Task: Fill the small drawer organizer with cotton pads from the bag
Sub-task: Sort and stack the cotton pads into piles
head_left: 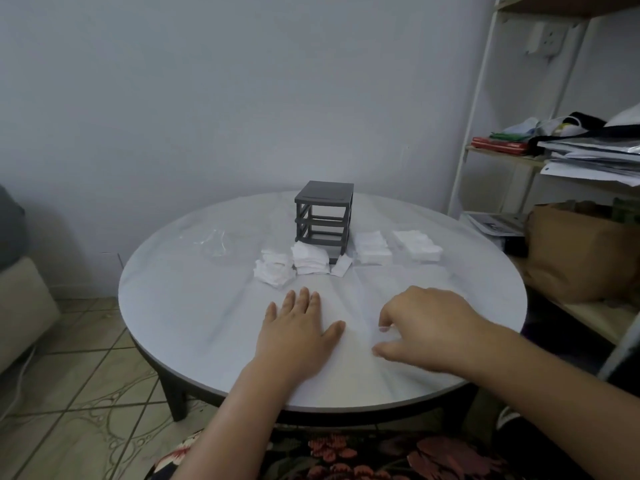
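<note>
The left hand (301, 327) is lying spread flat near the round white table's (194, 306) front edge. The right hand (426, 327) is curling its fingers; whether it is pinching anything, I cannot tell.

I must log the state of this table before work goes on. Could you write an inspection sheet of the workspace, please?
Surface: round white table, on dark legs.
Job's things: grey organizer frame, slots without drawers; cotton pad piles before it and to its right; clear bag at left.
Clutter: nothing seen.
Hands: left hand flat on the table; right hand curled, grip unclear.
Cables: white cable on the floor, left.
Surroundings: shelf with papers, brown paper bag, tiled floor.
</note>
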